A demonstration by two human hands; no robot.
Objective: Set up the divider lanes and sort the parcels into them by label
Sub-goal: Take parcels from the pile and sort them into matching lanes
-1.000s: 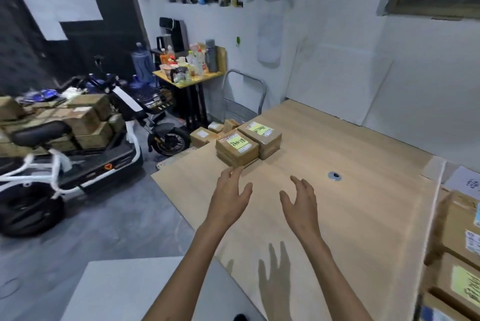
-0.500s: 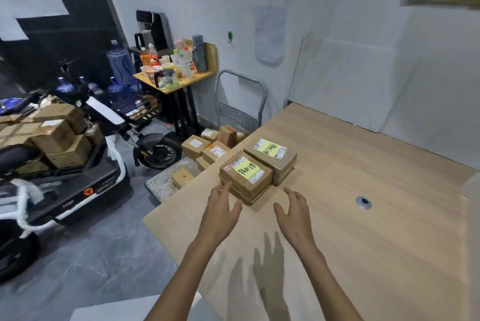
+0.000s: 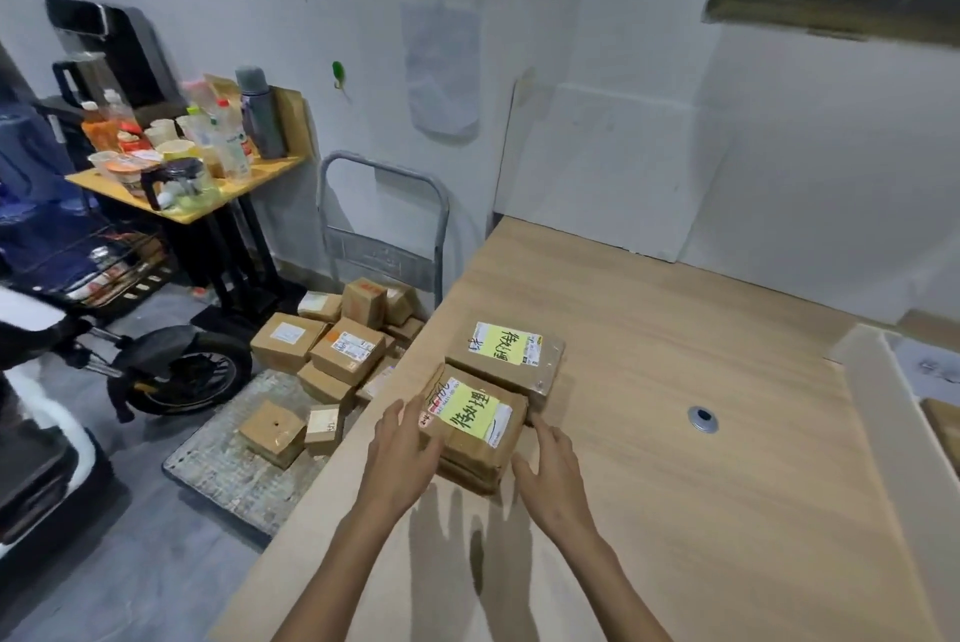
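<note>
Far left, off the table: scooter (image 3: 176, 371), side table (image 3: 270, 167) crowded with bottles and cups, then a platform trolley (image 3: 223, 475) carrying loose floor parcels (image 3: 343, 353). No part in this step, by the look of it.

At the left edge of the table (image 3: 675, 309): left hand (image 3: 402, 457), a second ago hovering short of the boxes, now up against the left side of the near parcel stack (image 3: 475, 428). Fingers straight and close together, tips laid along the top box's left edge. Not curled round anything.

Just behind that stack and touching it, toward the far edge: second labelled parcel (image 3: 506, 353), yellow handwritten sticker up, like the near one. Both unmoved relative to each other over the last second.

Right of the stack: right hand (image 3: 553, 467), likewise brought forward from open air, now just beside the stack's right side. Fingers straight and loosely spread, forefinger near the back right corner. Whether touching the cardboard or not, impossible to tell.

Meaning for the task: reach finished, stack bracketed on two sides but not lifted. Probably a pick-up or slide of the near stack toward a lane. Firm squeeze from both palms called for, given the flat boxes under the top one, liable to shear apart.

Further right: metal grommet (image 3: 704, 419) in the bare middle of the table, then pale board strips (image 3: 872, 381) at the right edge, possibly the dividers. No lanes standing on the table yet, so sorting barely begun.
</note>
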